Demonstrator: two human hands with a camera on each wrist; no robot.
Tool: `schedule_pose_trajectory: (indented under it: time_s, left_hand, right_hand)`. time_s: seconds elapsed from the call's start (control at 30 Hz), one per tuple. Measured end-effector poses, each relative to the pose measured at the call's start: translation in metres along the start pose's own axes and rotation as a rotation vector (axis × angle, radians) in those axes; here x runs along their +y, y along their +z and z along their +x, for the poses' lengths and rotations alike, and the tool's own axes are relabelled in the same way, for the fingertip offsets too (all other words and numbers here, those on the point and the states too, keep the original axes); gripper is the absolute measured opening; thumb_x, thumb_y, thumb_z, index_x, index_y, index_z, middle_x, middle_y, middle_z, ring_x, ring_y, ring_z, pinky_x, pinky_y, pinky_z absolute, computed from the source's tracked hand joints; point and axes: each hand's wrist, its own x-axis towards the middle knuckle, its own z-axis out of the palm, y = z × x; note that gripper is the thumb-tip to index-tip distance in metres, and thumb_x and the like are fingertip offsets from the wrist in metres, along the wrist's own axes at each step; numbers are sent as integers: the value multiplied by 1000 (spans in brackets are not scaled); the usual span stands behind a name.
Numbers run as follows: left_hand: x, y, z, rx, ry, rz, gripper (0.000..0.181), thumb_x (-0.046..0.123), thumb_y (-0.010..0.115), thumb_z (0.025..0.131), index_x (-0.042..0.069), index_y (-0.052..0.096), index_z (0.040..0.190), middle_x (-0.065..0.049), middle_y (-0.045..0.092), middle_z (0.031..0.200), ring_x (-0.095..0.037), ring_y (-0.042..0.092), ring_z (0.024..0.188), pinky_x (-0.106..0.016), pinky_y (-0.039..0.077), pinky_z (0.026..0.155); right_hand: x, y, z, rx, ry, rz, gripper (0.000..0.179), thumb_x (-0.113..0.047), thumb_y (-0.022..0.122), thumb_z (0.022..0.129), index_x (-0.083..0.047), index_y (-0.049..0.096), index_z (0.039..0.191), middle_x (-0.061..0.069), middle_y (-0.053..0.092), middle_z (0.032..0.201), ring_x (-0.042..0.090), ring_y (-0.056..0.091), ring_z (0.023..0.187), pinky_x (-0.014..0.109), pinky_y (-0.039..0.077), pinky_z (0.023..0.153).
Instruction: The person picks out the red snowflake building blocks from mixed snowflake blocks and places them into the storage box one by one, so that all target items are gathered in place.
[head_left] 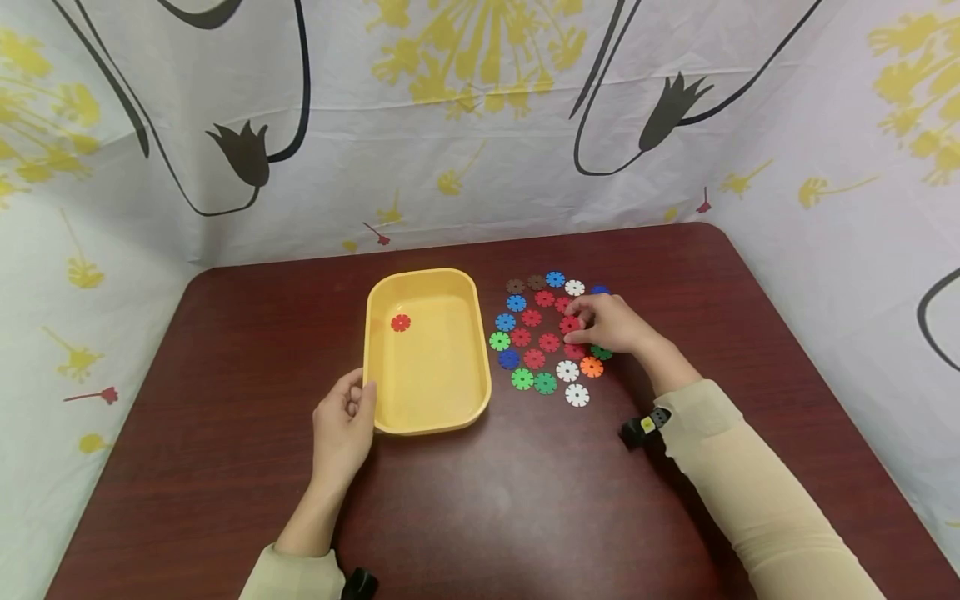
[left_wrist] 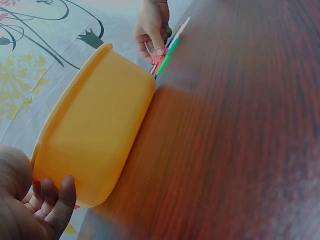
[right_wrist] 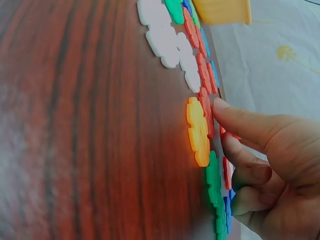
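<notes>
The left hand (head_left: pixel 342 425) grips the yellow tray (head_left: pixel 431 375) near its left front corner; the right hand (head_left: pixel 613 323) pinches a red notched disc (head_left: pixel 570 325) right of the tray's long side, other notched discs (head_left: pixel 521 337) between.

Tray (head_left: pixel 431 379) on table (head_left: pixel 487 517), left of discs (head_left: pixel 549 338); lone disc (head_left: pixel 401 325) in tray; cloth (head_left: pixel 480 187) behind.

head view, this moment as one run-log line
left hand: grips yellow tray; right hand: pinches red disc; in tray: lone red disc; on table: multicoloured discs
</notes>
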Motion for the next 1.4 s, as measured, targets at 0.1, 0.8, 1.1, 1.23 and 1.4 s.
schedule_pose_trajectory:
  time_s: [0.1, 0.8, 1.1, 1.23, 1.4]
  left_hand:
    - [0, 0, 0, -1, 0, -2, 27, 11, 60, 101, -5, 67, 122, -7, 55, 70, -7, 43, 53, -19, 38, 47]
    - [-1, 0, 1, 0, 2, -11, 27, 9, 60, 101, -5, 67, 122, -7, 55, 71, -7, 44, 55, -18, 38, 48]
    - [-1, -1, 1, -7, -6, -20, 27, 10, 60, 101, -5, 67, 123, -7, 55, 71, -7, 44, 55, -18, 39, 48]
    - [-1, -1, 2, -10, 2, -11, 27, 11, 60, 101, -4, 67, 123, -7, 55, 72, -8, 45, 56, -17, 39, 49]
    - [-2, -1, 3, -4, 20, 8, 27, 9, 60, 101, -5, 67, 122, -7, 55, 72, -8, 46, 57, -17, 40, 50]
  right_hand:
    - [1, -1, 0, -15, -3, 4, 36, -17, 83, 86, -2, 67, 116, 3, 59, 77, 21, 54, 72, 37, 47, 71]
    - [-23, 6, 9, 146, -87, 159, 37, -23, 79, 90, -6, 64, 120, 8, 60, 90, 24, 49, 64, 34, 44, 59]
    - [-42, 11, 15, 166, -116, 261, 36, -24, 79, 90, -8, 64, 118, 8, 59, 89, 23, 48, 64, 29, 40, 56]
    - [-50, 11, 17, 171, -118, 276, 37, -26, 79, 90, -8, 63, 118, 7, 60, 91, 23, 49, 65, 28, 41, 56]
    - [-61, 13, 21, 162, -140, 299, 38, -27, 79, 90, -9, 63, 118, 7, 60, 89, 24, 48, 65, 28, 40, 56]
